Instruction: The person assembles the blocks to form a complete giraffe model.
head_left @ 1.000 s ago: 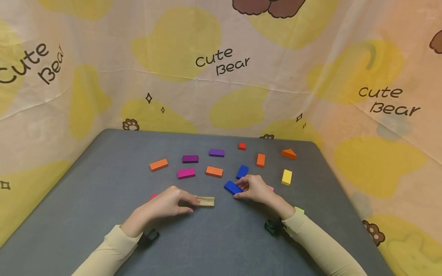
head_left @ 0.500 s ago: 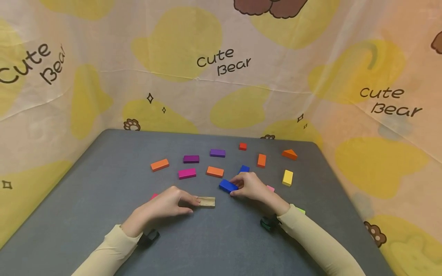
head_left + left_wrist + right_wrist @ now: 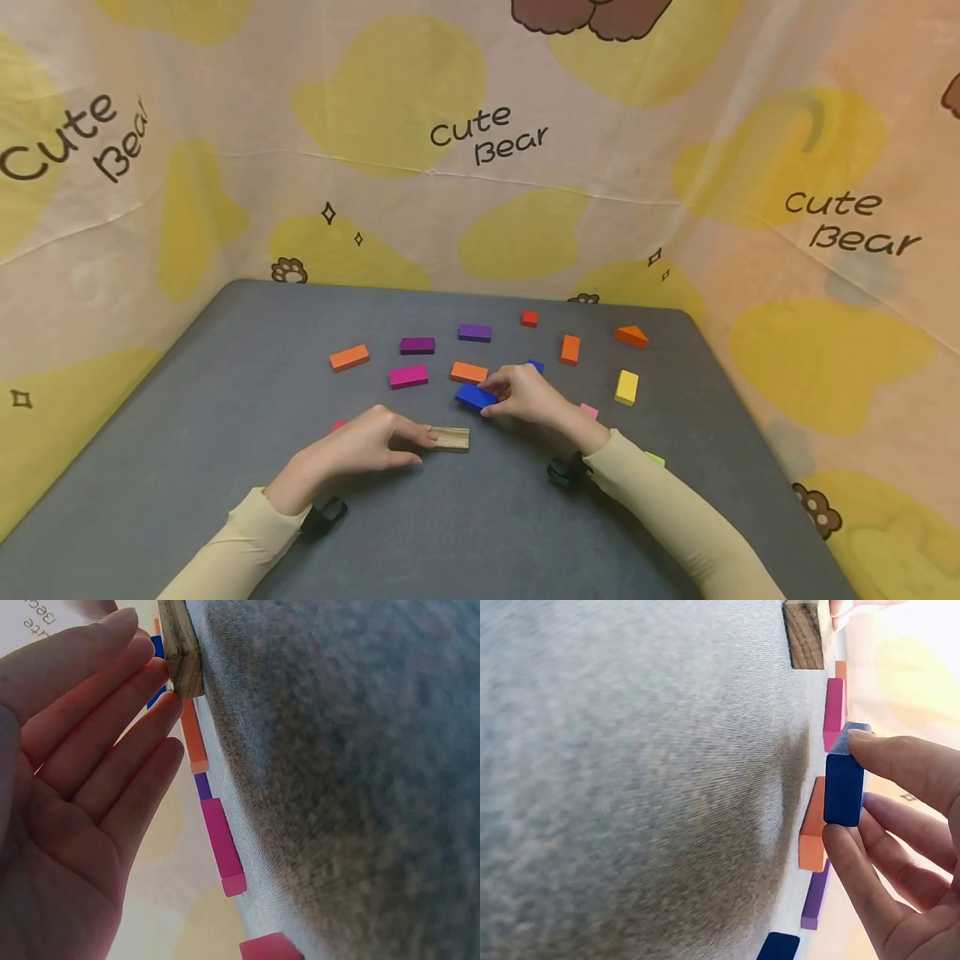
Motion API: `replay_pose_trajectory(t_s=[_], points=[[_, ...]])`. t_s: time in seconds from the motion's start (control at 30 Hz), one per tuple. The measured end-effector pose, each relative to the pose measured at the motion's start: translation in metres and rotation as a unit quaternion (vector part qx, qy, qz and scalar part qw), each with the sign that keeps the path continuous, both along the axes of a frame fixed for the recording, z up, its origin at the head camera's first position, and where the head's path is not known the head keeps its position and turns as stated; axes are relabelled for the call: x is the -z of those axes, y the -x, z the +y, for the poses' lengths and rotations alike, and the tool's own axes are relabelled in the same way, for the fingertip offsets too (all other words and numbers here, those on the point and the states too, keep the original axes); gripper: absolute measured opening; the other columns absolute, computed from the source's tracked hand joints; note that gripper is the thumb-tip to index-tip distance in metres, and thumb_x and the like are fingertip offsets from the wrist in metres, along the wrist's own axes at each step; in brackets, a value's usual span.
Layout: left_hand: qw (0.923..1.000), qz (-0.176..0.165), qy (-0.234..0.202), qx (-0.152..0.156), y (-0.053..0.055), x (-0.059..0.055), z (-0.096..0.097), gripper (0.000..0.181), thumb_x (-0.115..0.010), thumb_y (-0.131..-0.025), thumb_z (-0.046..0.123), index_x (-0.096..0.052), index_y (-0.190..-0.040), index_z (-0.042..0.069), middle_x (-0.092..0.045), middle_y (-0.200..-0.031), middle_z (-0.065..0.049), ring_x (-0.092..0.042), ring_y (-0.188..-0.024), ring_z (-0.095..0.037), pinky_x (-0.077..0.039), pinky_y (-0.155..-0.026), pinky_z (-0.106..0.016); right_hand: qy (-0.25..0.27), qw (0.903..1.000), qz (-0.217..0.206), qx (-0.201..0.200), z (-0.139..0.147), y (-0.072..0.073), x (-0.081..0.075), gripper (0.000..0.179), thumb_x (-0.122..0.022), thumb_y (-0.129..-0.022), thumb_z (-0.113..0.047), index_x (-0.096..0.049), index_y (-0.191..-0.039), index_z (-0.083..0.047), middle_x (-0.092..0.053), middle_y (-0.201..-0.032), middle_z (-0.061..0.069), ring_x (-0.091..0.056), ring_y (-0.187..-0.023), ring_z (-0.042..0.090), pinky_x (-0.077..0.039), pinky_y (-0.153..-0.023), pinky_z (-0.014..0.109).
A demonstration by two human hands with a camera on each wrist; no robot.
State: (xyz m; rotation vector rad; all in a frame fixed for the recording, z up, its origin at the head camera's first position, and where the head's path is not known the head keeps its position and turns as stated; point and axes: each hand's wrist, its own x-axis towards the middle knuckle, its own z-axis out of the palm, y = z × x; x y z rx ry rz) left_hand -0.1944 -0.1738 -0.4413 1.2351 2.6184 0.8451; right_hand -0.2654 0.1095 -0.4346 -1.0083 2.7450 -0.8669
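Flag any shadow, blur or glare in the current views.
Head: soft shadow beside the cream fabric left sleeve; left wrist: grey fabric-textured tabletop blurred toward the right; right wrist: pale yellow-patterned backdrop washed out at upper right, held blue rectangular block comparatively crisp.

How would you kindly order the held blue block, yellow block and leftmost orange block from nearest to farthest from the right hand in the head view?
1. Held blue block: pinched by the right hand.
2. Yellow block: on its right.
3. Leftmost orange block: far left.
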Motion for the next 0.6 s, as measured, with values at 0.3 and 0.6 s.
replay_pose_trajectory(t_s=[0.3,0.6], points=[[0.9999,-0.012,-0.002,-0.001,-0.001,-0.002,0.001,0.028,-0.072,-0.084,0.021,-0.072,-0.112,0.021,-0.067,-0.118,0.003,-0.061,-0.113,-0.009,-0.051,-0.091,-0.035,-0.017,0.9998,-0.002,-0.014,-0.011,0.004,-0.002,0.038,-0.082,-0.073,-0.027,-0.073,-0.107,-0.012,-0.067,-0.089,-0.003,-0.064,-0.078,0.006,-0.053,-0.070,0.018],[1.0000,-0.009,0.000,-0.003,-0.001,-0.002,0.001,0.028,-0.073,-0.084,0.022,-0.072,-0.112,0.021,-0.067,-0.117,0.003,-0.061,-0.113,-0.008,-0.051,-0.091,-0.035,-0.018,0.9989,-0.011,-0.042,-0.021,0.003,-0.005,0.037,-0.082,-0.074,-0.026,-0.073,-0.107,-0.010,-0.071,-0.099,0.000,-0.065,-0.082,0.008,-0.053,-0.073,0.020]])
